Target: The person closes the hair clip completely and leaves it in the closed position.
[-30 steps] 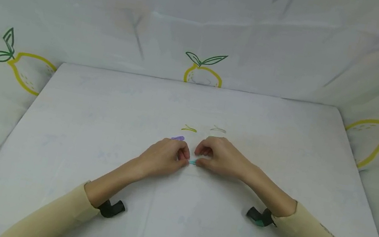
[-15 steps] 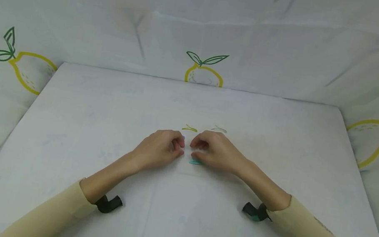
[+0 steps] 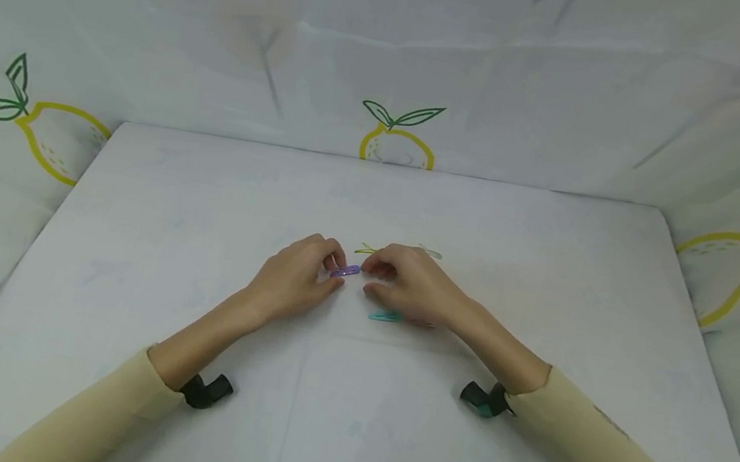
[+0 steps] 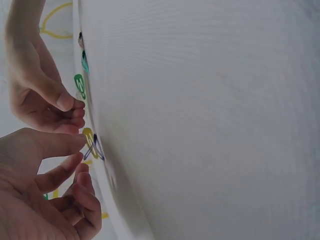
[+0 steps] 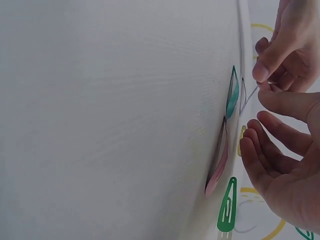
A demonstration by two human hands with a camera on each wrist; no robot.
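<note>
A purple snap hair clip [image 3: 345, 270] with its two halves spread apart lies between the hands on the white table. The left hand [image 3: 290, 279] is at its left side, thumb below and forefinger above it, parted. In the left wrist view the purple clip [image 4: 94, 148] shows just past those fingertips. The right hand [image 3: 413, 284] has its fingers bent and thumb apart, with fingertips right by the clip's right end. Nothing shows between the right hand's thumb and fingers in the right wrist view. A teal clip [image 3: 385, 316] lies below the right hand.
A pink clip [image 5: 217, 170] lies beside the teal one, partly under the right hand in the head view. Farther back are a yellow clip [image 3: 367, 249] and a green clip [image 5: 227, 205]. A lemon-print cloth [image 3: 511, 107] stands behind the table [image 3: 200, 184].
Both hands have left the teal clip, which stays on the table. They have moved back and left to the purple clip, the left hand farther, and the pink clip shows more.
</note>
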